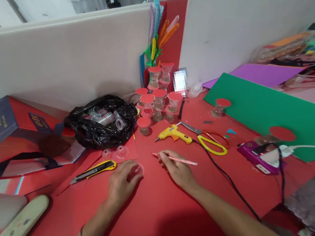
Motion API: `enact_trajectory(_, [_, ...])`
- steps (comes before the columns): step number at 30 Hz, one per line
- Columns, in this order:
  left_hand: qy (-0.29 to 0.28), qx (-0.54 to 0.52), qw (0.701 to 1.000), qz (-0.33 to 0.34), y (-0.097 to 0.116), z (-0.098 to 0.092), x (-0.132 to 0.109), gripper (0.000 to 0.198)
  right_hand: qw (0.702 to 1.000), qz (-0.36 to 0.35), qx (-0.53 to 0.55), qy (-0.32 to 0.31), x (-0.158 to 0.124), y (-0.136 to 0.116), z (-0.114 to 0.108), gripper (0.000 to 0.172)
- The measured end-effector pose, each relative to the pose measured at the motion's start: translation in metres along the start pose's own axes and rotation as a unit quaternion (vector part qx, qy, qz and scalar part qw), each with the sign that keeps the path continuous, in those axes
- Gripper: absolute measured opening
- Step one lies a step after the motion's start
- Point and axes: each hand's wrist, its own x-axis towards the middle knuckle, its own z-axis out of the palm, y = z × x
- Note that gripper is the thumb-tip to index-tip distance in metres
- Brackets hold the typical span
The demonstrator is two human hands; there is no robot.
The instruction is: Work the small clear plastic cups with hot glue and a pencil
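Note:
My left hand (pixel 124 181) rests on the red table sheet (pixel 152 224), fingers curled over a small clear plastic cup (pixel 138 170) held against the sheet. My right hand (pixel 177 169) pinches a thin pink pencil (pixel 177 158) that lies slanted, its tip pointing left toward the cup. A yellow-and-black utility knife (pixel 95 171) lies just left of my left hand. Two more clear cups (pixel 115 153) sit above it. A yellow glue gun (pixel 174 134) and yellow-handled scissors (pixel 207 140) lie just beyond my right hand.
A black plastic bag (pixel 103 123) of clear cups sits at the back, beside stacked cups with red lids (pixel 157 99). Pipe cleaners (pixel 158 28) lean in the corner. Green foam sheet (pixel 269 114), purple phone (pixel 258 153) and black cord (pixel 232 182) lie right; a blue-red box (pixel 2 121) left.

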Motion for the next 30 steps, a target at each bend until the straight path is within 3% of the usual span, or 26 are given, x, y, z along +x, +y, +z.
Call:
enact_trajectory(4, [-0.004,-0.028,1.000,-0.002,-0.002,0.006,-0.003,0.017,1.000,-0.005,0.009,-0.016,0.008,-0.014,0.004,0.040])
enact_trajectory(8, [-0.009,-0.030,0.999,-0.029,0.000,0.005,-0.007,0.024,0.999,-0.030,0.021,-0.011,0.029,-0.029,0.022,0.035])
enact_trajectory(14, [-0.010,-0.053,0.997,-0.055,0.001,0.004,-0.006,0.027,0.998,-0.046,0.031,-0.005,0.044,-0.017,0.052,0.033])
enact_trajectory(19, [-0.019,-0.061,0.996,-0.055,-0.001,0.005,-0.004,0.025,0.999,-0.019,0.041,0.004,0.045,-0.005,0.049,0.031])
enact_trajectory(30, [-0.057,-0.009,0.995,-0.077,0.001,0.003,-0.004,0.034,0.999,-0.010,0.038,-0.009,0.048,-0.014,0.047,0.028])
